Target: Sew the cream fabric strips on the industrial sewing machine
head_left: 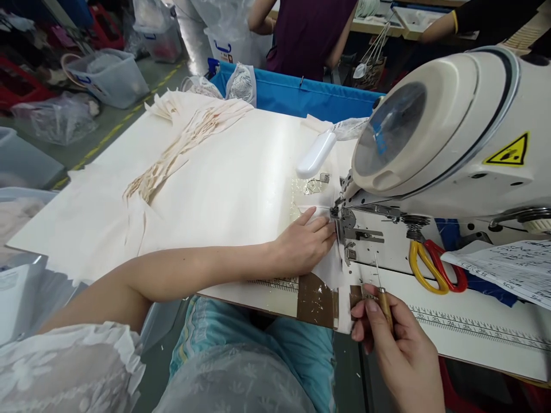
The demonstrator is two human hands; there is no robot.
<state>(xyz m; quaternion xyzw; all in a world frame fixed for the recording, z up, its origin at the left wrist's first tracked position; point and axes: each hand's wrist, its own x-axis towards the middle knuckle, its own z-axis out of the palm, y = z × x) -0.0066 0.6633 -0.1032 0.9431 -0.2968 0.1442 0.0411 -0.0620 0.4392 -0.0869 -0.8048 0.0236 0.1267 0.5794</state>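
My left hand (305,244) lies flat, fingers stretched, on a piece of white fabric (329,269) beside the needle area of a sewing machine (430,120). Its fingertips are close to the presser foot (334,212). Below and to the right, my right hand (398,338) is closed round the wooden handle of an awl (384,307), whose thin metal tip points up and away from me. The right thumb and fingertips are near a narrow white strip (344,312) at the table's front edge; whether they pinch it I cannot tell.
Stacked cream fabric pieces (185,146) spread over the left of the white table (241,172). Yellow and red scissors (437,267) lie right of the machine, beside written paper sheets (512,267). A blue cloth bin (293,94) stands behind; co-workers (307,34) are beyond it.
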